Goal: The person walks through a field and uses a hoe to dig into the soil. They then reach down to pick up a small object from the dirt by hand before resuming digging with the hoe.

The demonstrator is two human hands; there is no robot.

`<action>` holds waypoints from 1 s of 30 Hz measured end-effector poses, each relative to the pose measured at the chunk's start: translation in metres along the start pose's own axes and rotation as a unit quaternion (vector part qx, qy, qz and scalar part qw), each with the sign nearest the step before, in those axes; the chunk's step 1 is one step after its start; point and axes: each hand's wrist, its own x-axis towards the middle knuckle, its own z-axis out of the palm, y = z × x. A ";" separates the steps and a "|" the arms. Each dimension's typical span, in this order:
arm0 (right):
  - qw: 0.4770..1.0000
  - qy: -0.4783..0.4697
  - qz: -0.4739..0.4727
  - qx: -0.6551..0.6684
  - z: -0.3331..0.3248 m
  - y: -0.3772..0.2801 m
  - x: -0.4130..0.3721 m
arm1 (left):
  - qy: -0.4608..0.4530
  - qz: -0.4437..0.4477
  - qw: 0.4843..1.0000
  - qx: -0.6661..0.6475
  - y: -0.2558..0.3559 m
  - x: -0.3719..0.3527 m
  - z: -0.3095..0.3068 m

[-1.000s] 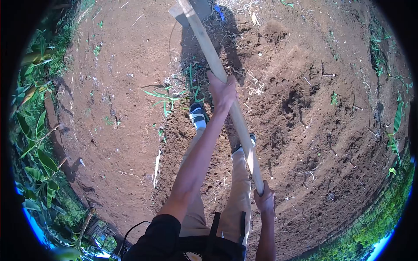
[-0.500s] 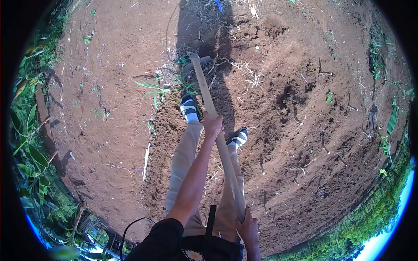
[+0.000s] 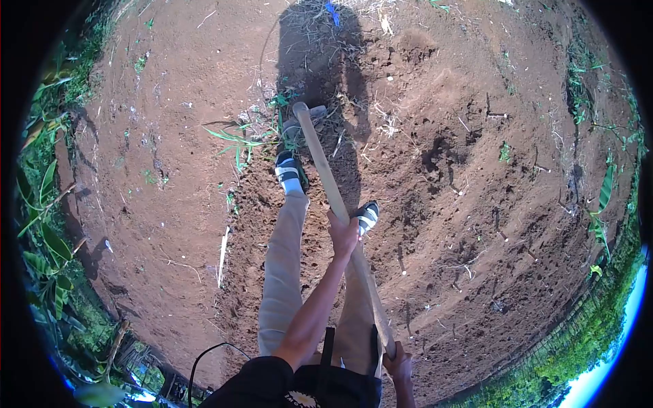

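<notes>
My left hand is wrapped round the middle of a hoe's long wooden handle. Lower down, my right hand grips the same handle near its end. The hoe's greyish head is at the far end, low over the soil among green leaves and dry stalks. How deep its blade sits cannot be made out. My left foot, in a dark striped sandal, stands just short of the head. The other sandalled foot is to the right of the handle.
Loose, turned soil with short sticks spreads to the right; smoother brown ground lies left. A leafy green clump grows beside the hoe head. Dry straw with a blue scrap lies ahead, partly in my shadow. Plants border both sides.
The hoe has come back a little toward my body, its head lower in view. Both hands have moved toward me and slightly right, still on the handle.
</notes>
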 end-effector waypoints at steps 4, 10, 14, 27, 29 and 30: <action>0.999 -0.001 0.004 0.043 0.031 0.027 0.002 | -0.012 -0.011 1.000 0.003 0.007 -0.028 0.000; 0.994 0.009 -0.038 0.100 0.046 0.061 0.020 | 0.019 0.079 0.996 0.024 0.001 -0.037 0.012; 0.994 0.062 -0.067 0.067 0.049 0.063 0.052 | 0.033 0.070 0.997 -0.008 0.038 -0.049 0.013; 0.947 0.083 -0.219 0.220 0.026 0.013 0.152 | 0.049 0.223 0.963 -0.143 0.133 0.020 -0.017; 0.965 0.072 -0.199 0.155 -0.001 -0.016 0.132 | 0.052 0.190 0.971 -0.132 0.148 0.001 -0.020; 0.978 0.061 -0.179 0.090 -0.011 -0.027 0.124 | 0.057 0.159 0.978 -0.121 0.150 -0.007 -0.022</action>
